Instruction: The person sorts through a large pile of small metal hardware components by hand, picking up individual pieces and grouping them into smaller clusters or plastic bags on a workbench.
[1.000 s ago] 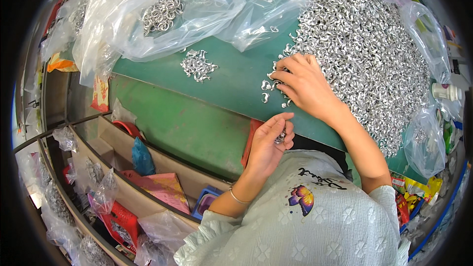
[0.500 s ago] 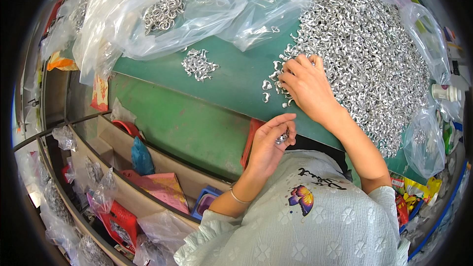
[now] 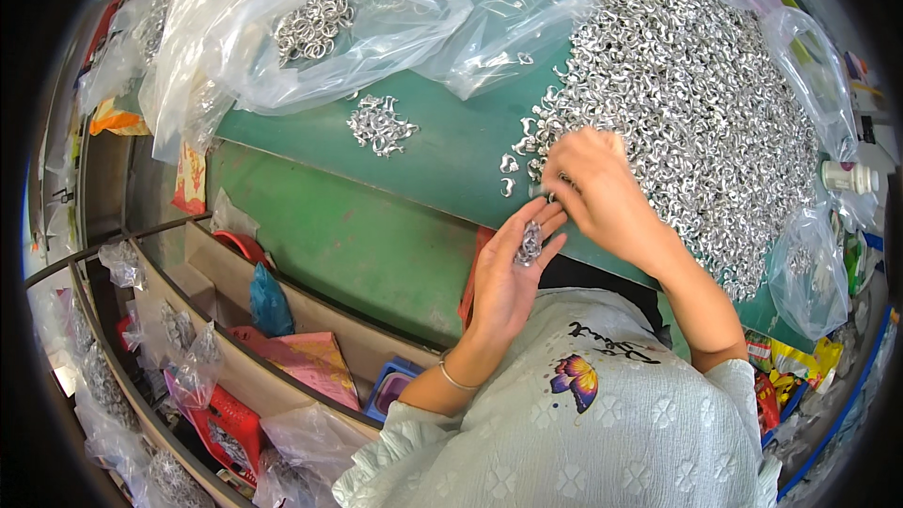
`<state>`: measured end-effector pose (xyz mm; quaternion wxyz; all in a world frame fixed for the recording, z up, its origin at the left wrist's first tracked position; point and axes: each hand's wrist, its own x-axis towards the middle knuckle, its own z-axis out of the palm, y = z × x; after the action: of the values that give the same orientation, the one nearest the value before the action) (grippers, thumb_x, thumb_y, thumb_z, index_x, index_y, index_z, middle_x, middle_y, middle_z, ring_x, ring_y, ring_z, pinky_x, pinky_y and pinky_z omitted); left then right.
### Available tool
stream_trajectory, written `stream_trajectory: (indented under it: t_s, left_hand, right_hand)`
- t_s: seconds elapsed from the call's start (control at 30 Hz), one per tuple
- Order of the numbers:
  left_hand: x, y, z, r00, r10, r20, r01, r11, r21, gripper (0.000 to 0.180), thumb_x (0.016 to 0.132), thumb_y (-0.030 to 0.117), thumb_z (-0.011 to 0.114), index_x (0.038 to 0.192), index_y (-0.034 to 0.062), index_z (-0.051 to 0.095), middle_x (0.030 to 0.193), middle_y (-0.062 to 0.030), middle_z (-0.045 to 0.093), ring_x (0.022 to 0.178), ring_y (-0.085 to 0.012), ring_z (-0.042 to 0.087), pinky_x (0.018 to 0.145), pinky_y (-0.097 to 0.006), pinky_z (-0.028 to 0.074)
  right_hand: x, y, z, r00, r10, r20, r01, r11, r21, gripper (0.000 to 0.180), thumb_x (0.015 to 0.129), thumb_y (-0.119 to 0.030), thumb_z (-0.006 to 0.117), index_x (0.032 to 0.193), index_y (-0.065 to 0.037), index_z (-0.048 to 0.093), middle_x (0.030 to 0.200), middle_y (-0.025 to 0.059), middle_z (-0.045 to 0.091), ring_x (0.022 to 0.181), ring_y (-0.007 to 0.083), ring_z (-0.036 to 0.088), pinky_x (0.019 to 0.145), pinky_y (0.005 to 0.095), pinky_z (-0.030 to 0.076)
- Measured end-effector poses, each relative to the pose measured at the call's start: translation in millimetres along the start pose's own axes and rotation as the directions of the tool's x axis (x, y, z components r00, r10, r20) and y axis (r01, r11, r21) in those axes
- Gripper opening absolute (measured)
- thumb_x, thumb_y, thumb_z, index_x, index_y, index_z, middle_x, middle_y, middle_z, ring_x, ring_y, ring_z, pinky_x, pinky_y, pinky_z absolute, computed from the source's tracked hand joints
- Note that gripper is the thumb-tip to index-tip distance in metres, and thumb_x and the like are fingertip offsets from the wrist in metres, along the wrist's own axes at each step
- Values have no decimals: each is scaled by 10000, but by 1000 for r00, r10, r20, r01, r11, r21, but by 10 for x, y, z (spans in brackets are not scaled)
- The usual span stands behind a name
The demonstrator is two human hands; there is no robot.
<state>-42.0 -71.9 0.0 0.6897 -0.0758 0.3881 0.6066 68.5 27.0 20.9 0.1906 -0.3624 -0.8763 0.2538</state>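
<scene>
The metal pieces [image 3: 696, 113] are small, silver and shiny, with curved, hook-like bodies. They form a large heap beyond and to the right of the right hand [image 3: 593, 183], on the green table [image 3: 451, 155]. A clump of pieces [image 3: 529, 243] rests in the left hand [image 3: 503, 268], which is palm up, cupped and half open. The right hand is bent, fingertips down, just beside the left fingertips; motion blur prevents telling how far its fingers part or whether they grip a piece.

The clump's long axis runs roughly along the left fingers. Heap pieces point in mixed directions. A loose piece [image 3: 507, 187] beyond the left fingertips has its long axis pointing roughly away from the body. A small pile [image 3: 381, 125] lies farther out, left of both hands.
</scene>
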Motion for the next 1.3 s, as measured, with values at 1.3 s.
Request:
stream_trajectory:
  t_s: [1.3]
  left_hand:
    - [-9, -85, -174, 995, -51, 82, 40, 992, 121, 282, 923, 159, 444, 1133, -24, 492, 661, -12, 437, 563, -91, 396, 469, -205, 300]
  right_hand:
    - [-340, 140, 93, 997, 65, -29, -68, 992, -108, 115, 704, -55, 602, 815, -39, 578, 737, 84, 462, 744, 265, 514, 648, 363, 425]
